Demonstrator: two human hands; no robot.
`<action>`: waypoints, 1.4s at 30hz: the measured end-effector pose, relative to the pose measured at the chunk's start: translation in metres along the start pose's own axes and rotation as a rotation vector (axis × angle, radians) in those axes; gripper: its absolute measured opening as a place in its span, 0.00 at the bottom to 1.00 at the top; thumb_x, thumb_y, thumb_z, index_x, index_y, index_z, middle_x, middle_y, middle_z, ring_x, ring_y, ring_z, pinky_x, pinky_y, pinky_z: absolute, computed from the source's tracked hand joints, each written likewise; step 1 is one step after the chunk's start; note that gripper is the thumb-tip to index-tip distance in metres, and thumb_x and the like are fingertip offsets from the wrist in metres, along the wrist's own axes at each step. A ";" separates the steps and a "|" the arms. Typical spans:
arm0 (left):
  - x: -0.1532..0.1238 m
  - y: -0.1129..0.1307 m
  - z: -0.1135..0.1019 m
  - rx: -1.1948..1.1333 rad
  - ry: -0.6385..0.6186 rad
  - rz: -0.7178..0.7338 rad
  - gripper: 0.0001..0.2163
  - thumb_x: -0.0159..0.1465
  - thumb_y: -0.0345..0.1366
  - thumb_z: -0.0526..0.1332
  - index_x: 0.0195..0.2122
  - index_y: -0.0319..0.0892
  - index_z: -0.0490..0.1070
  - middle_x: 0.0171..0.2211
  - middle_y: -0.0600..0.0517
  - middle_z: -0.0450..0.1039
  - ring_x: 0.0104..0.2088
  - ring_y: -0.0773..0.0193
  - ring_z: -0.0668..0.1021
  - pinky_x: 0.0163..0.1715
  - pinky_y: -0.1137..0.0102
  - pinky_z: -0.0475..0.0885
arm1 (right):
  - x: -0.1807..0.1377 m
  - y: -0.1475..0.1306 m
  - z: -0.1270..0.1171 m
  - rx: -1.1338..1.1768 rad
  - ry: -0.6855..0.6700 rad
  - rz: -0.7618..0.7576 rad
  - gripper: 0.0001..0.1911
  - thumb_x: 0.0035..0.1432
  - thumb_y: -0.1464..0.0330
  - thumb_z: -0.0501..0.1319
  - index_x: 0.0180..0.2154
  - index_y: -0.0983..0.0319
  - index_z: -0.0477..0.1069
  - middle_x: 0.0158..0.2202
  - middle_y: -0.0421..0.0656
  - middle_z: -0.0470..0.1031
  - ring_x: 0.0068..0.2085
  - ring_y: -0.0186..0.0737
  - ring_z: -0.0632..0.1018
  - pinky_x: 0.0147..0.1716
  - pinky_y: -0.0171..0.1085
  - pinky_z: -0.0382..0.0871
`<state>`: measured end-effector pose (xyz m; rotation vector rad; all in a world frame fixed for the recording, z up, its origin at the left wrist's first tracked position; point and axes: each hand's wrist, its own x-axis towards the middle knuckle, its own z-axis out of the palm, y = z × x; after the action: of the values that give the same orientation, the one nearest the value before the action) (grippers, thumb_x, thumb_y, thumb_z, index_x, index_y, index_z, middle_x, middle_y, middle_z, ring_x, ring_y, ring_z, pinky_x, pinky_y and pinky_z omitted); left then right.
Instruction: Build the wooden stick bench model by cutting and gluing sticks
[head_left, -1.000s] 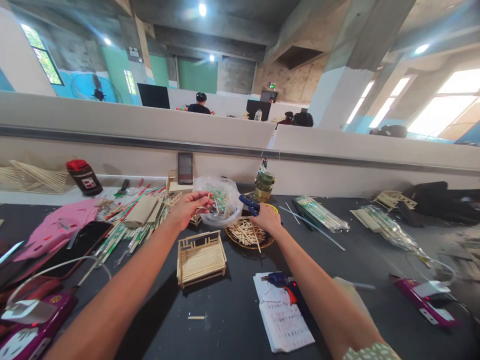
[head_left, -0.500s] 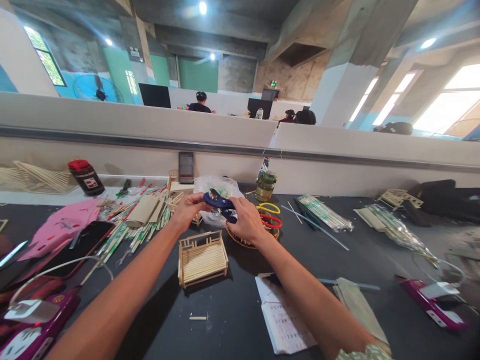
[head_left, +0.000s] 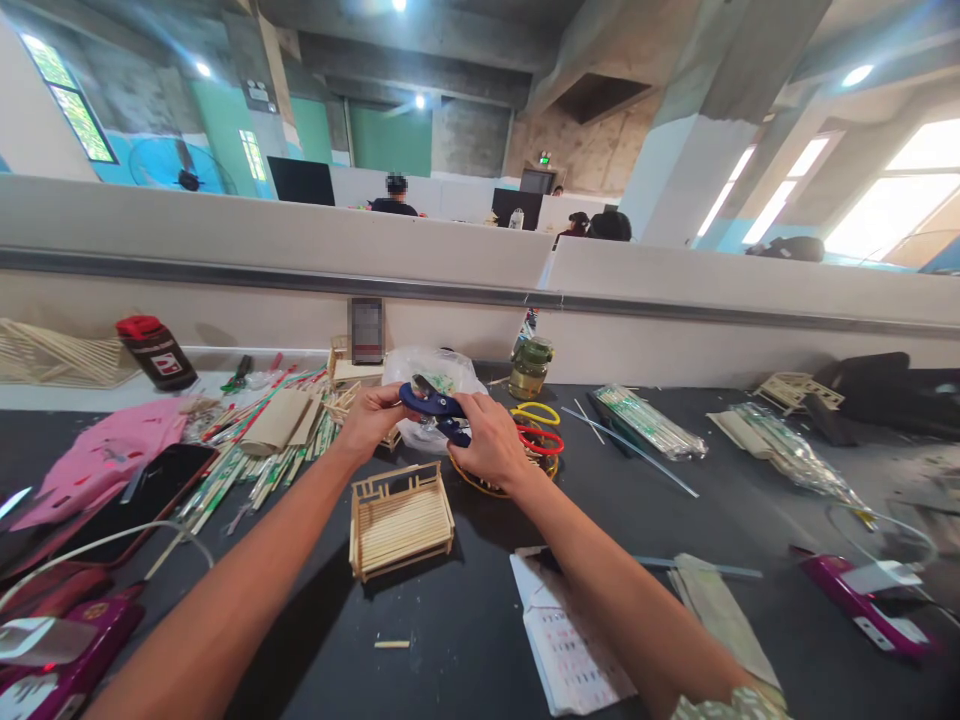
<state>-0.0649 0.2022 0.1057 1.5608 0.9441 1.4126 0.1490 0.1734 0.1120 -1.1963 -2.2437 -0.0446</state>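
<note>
The pliers [head_left: 436, 402] are before the plastic bag [head_left: 466, 370] — stick frame [head_left: 403, 525] nearer, basket [head_left: 478, 487] to the right, jar [head_left: 530, 372] behind the basket.

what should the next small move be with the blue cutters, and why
Probably a gentle squeeze of the blue cutters with the right hand: it already grips them, their handles appear apart, and the left hand is right beside them, perhaps feeding in a piece, though whatever it may hold is hidden.
</note>
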 end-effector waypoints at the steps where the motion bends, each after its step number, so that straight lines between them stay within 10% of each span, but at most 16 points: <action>1: 0.000 0.000 0.000 -0.002 0.004 0.003 0.05 0.50 0.34 0.71 0.29 0.41 0.81 0.26 0.53 0.78 0.28 0.65 0.76 0.33 0.72 0.71 | 0.000 0.000 0.000 0.005 0.000 -0.002 0.30 0.51 0.67 0.63 0.56 0.62 0.62 0.49 0.50 0.72 0.50 0.49 0.71 0.49 0.43 0.66; 13: 0.012 0.003 0.010 -0.072 0.088 -0.136 0.11 0.45 0.38 0.73 0.28 0.39 0.80 0.25 0.50 0.78 0.25 0.63 0.76 0.32 0.67 0.74 | 0.015 0.012 0.013 -0.019 -0.141 0.157 0.15 0.58 0.62 0.59 0.47 0.56 0.69 0.37 0.42 0.79 0.40 0.45 0.79 0.36 0.35 0.66; 30: -0.007 0.018 0.001 -0.386 0.214 -0.280 0.17 0.47 0.37 0.75 0.38 0.39 0.79 0.31 0.51 0.77 0.28 0.69 0.77 0.26 0.76 0.75 | -0.020 0.084 -0.003 -0.337 -0.278 0.721 0.29 0.54 0.52 0.61 0.50 0.66 0.67 0.49 0.58 0.71 0.53 0.61 0.72 0.48 0.53 0.64; 42: -0.050 0.042 0.015 -0.529 0.218 -0.293 0.16 0.49 0.31 0.73 0.39 0.39 0.78 0.30 0.52 0.78 0.27 0.71 0.77 0.28 0.76 0.76 | -0.034 0.065 0.004 -0.259 -0.098 0.556 0.28 0.58 0.51 0.60 0.52 0.65 0.69 0.50 0.56 0.71 0.54 0.55 0.70 0.53 0.52 0.60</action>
<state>-0.0548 0.1385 0.1243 0.8570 0.7972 1.4836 0.2115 0.1884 0.0758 -1.9622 -1.9465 -0.0599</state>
